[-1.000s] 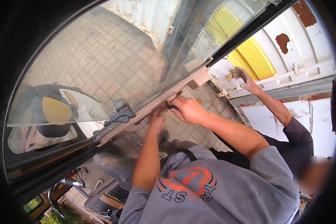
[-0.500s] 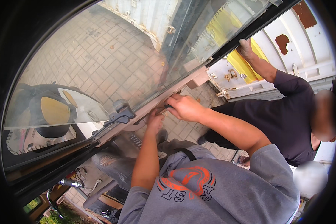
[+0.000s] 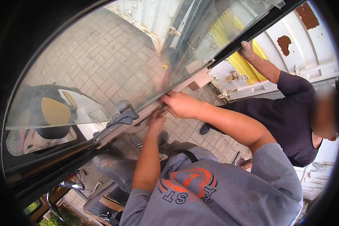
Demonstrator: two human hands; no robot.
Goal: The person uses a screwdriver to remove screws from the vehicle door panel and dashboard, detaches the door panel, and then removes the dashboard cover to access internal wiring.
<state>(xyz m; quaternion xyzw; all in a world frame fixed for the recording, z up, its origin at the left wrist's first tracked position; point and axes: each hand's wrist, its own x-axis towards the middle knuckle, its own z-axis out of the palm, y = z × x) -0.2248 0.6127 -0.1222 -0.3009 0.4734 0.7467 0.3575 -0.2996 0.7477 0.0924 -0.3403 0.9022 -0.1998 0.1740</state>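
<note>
My right hand [image 3: 179, 105] is closed at the underside of a pale pinkish rail [image 3: 147, 109] along the glass pane's lower edge, gripping a small dark piece I cannot make out. Just below and left of it my left hand [image 3: 156, 123] is closed around something under the rail, mostly hidden by its fingers. A black latch [image 3: 126, 115] sits on the rail to the left of both hands. The large glass pane [image 3: 109, 64] stretches above them, showing the paving behind it.
A co-worker in dark clothes [image 3: 282, 124] on the right has a raised hand [image 3: 248, 51] on the black frame [image 3: 237, 43]. Behind are a white and yellow metal container [image 3: 301, 41] with rust patches and brick paving [image 3: 186, 133]. A chrome-ended handle [image 3: 69, 185] is at lower left.
My right hand has slid slightly up-left along the rail. The co-worker has come higher into view and moved their hand up onto the black frame. My left hand stays about the same.
</note>
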